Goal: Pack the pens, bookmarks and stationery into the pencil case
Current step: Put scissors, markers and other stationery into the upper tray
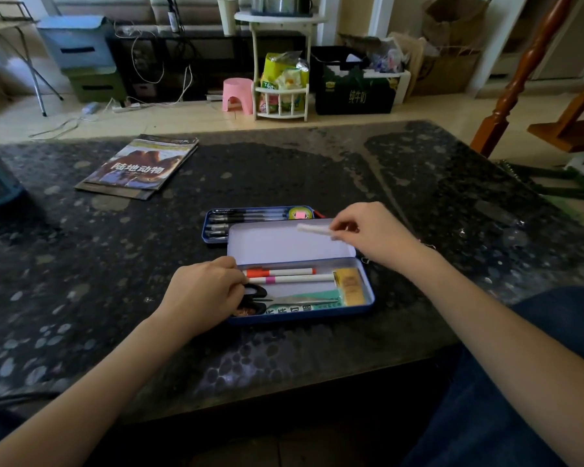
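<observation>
The left hand point(204, 291) is resting on the open case point(368, 299) on the worktop point(81, 298), fingers curled at the scissors point(255, 294), likely steadying it; the right hand point(368, 230) is pinching a white eraser point(314, 229) above the lid, seemingly for packing.

Magazine point(139, 166) on dark table point(284, 163); pink stool point(238, 95) beyond.
</observation>
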The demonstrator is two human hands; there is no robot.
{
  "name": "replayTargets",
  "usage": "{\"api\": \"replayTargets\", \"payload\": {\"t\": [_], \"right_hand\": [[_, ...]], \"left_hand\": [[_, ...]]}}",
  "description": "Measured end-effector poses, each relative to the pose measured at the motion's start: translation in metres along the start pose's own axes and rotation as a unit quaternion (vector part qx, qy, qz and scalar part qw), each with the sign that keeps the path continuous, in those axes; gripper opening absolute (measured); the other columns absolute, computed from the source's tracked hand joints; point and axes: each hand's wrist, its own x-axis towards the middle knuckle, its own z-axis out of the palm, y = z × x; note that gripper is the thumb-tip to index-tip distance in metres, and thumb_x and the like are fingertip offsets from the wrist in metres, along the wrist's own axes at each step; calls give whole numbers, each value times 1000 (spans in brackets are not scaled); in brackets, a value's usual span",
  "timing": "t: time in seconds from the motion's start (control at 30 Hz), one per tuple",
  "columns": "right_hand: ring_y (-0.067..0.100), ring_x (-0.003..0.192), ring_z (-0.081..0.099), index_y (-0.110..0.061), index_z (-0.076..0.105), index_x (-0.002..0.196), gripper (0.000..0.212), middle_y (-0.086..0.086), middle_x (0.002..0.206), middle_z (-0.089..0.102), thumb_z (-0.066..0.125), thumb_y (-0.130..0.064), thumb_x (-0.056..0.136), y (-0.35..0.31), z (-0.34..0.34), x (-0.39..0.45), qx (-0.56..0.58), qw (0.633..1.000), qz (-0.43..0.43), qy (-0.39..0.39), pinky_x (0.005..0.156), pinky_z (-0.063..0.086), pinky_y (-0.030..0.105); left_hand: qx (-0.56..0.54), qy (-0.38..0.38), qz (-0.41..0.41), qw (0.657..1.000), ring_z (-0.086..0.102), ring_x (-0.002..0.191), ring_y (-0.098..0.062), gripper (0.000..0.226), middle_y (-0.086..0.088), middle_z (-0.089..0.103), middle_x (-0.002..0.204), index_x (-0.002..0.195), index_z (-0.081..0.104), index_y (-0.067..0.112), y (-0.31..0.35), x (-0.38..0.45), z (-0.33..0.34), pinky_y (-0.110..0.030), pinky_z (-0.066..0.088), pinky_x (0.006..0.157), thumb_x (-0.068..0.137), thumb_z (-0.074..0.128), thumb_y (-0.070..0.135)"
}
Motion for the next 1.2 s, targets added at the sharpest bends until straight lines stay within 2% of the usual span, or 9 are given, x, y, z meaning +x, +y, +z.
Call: {"api": "replayTargets", "payload": {"t": [0.1, 0.17, 0.4, 0.53, 0.67, 0.77, 0.97, 1.07, 1.2], "right_hand": [[0, 77, 58, -22, 74, 92, 10, -18, 78, 59, 73, -20, 82, -21, 4, -10, 36, 988, -73, -129, 74, 50, 21], [0, 75, 57, -20, 74, 92, 10, -17, 78, 60, 73, -20, 82, -27, 13, -14, 26, 982, -92, -162, 72, 48, 19], [9, 83, 58, -21, 69, 87, 6, -5, 90, 65, 69, -16, 84, -37, 34, -17, -15, 986, -95, -139, 76, 51, 29], [13, 86, 57, -24, 61, 77, 13, -7, 87, 58, 69, -16, 83, -43, 39, -17, -25, 985, -91, -143, 81, 51, 35], [12, 81, 60, -23, 62, 72, 17, -8, 82, 61, 75, -15, 79, -40, 41, -14, 16, 987, -65, -149, 80, 52, 33], [13, 81, 59, -22, 60, 68, 21, -7, 80, 61, 75, -12, 77, -39, 43, -14, 37, 986, -66, -148, 79, 51, 33], [-2, 74, 61, -26, 72, 75, 11, -14, 74, 67, 75, -15, 79, -24, 14, -3, 72, 985, -20, -157, 67, 43, 15], [-2, 74, 62, -32, 69, 70, 17, -15, 74, 68, 77, -18, 77, -9, -6, -1, 39, 989, 27, -143, 63, 43, 15], [-1, 70, 61, -30, 69, 68, 15, -14, 73, 68, 81, -22, 73, -5, -6, -5, 7, 976, 51, -213, 59, 43, 16]], "left_hand": [[-6, 0, -6, 1000, 60, 72, -14, 21, 10, 63, 91, 93, 73, 28, 0, 0, 0, -24, 38, 49, 87, 53, 27], [-12, -1, -15, 1000, 60, 72, -14, 21, 10, 63, 92, 93, 73, 28, 0, 0, -1, -27, 44, 52, 87, 53, 26], [-13, -10, -15, 1000, 59, 71, -12, 22, 10, 63, 94, 95, 72, 28, 0, 1, -1, -27, 45, 53, 88, 51, 28], [-13, -6, -7, 1000, 59, 70, -12, 22, 10, 62, 93, 93, 72, 28, 0, 1, 0, -26, 42, 51, 88, 51, 29], [-19, 9, 19, 1000, 60, 63, -13, 18, 10, 62, 84, 91, 75, 27, 4, -2, 1, -18, 29, 43, 84, 59, 22], [-25, 9, 44, 999, 61, 69, -12, 23, 12, 62, 86, 100, 73, 33, 4, -2, 3, -14, 20, 44, 84, 61, 23], [-23, -10, 40, 999, 59, 82, -11, 32, 13, 60, 96, 114, 65, 38, 1, -1, 8, -23, 28, 50, 89, 51, 24], [-17, -9, 40, 999, 59, 82, -12, 32, 13, 60, 96, 114, 65, 39, 1, -1, 8, -24, 29, 51, 89, 50, 24], [-14, -9, 43, 999, 60, 80, -12, 34, 13, 60, 95, 115, 64, 40, 2, -2, 7, -23, 27, 49, 89, 51, 24]]}}
